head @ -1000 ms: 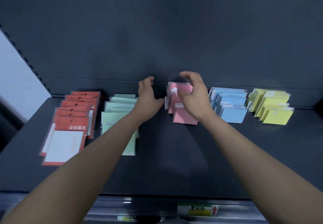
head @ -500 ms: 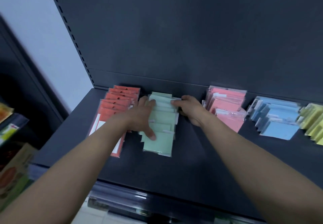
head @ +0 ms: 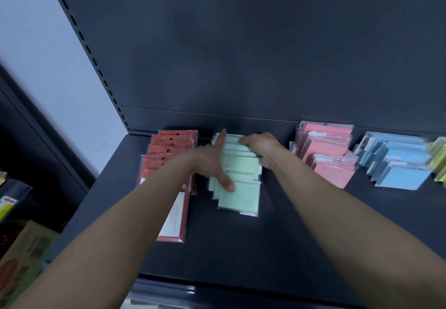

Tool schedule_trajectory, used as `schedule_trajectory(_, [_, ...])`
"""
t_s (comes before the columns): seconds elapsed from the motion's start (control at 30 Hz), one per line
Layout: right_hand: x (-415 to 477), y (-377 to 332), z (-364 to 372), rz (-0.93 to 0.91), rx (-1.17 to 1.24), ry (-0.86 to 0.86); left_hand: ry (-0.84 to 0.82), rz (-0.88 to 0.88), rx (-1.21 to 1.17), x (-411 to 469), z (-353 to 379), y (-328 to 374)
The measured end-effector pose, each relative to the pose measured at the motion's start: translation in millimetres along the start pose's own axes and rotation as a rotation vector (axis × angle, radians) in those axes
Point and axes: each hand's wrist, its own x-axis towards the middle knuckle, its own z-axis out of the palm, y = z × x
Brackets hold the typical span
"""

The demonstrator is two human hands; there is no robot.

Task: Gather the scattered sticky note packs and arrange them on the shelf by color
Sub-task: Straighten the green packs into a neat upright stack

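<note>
The green packs (head: pixel 241 188) lie in an overlapping row on the shelf (head: pixel 241 255), running from the nearest pack back toward the rear panel. The left hand (head: pixel 212 161) is spread flat over them, thumb pressing a near pack and forefinger stretched to the far end. The right hand (head: pixel 260 147) has its fingers curled round the far right edge of the row. The hands stand apart, with the row between them.

The step looks like squaring up this row. It should go best if both sides are pressed inward evenly while the thumb keeps the near packs from sliding forward (the wrappers look slick).

The shelf is dark and matte. The red packs (head: pixel 169 144) sit just left of the green. The pink packs (head: pixel 330 159), blue packs (head: pixel 398 164) and blurred yellow packs (head: pixel 438 156) sit to the right. Beyond them rise the dark panel (head: pixel 241 55) and, at far left, a pale wall (head: pixel 36 43).
</note>
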Motion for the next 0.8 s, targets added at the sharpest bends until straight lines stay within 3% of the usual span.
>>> schedule_trajectory(0.17, [-6,-4,1,-0.003,-0.045,0.027,0.004,0.046,-0.141,3,0,-5])
schedule_trajectory(0.5, [-13,3,-7,0.015,0.198,-0.048,0.085,0.129,-0.346,-3,13,-5])
schedule_trajectory(0.8, [-34,13,-36,-0.295,0.142,-0.197,0.340,0.233,-0.514,-9,32,7])
